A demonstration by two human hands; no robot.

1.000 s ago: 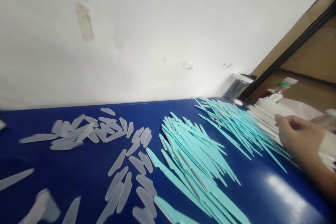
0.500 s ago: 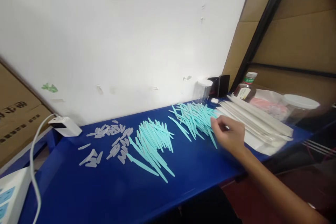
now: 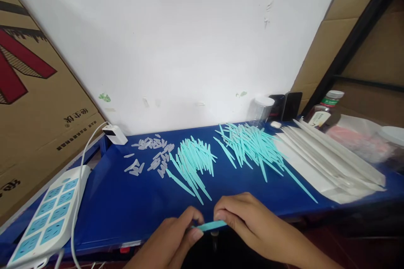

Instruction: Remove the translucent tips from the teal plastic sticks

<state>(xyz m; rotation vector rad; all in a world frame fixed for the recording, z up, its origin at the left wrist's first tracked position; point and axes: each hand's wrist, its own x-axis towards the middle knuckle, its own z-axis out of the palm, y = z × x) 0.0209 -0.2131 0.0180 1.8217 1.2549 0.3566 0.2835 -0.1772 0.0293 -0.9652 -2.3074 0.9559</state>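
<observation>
Can't see either end of the flat turquoise plastic strip (image 3: 212,225), lost under curled fingers of bare left hand (image 3: 181,231) and bare right hand (image 3: 244,216). Can't follow left wrist (image 3: 153,250) or right forearm (image 3: 293,243) past bottom edge. Can't count small, pale translucent pieces (image 3: 154,143): too tiny, overlapping. Can't read cream paper label (image 3: 320,118) on dark, white-capped bottle (image 3: 325,110). Can't see full extent of large brown printed cardboard box (image 3: 41,105) beyond left edge, nor of round white-lidded jar (image 3: 394,135) beyond right.
</observation>
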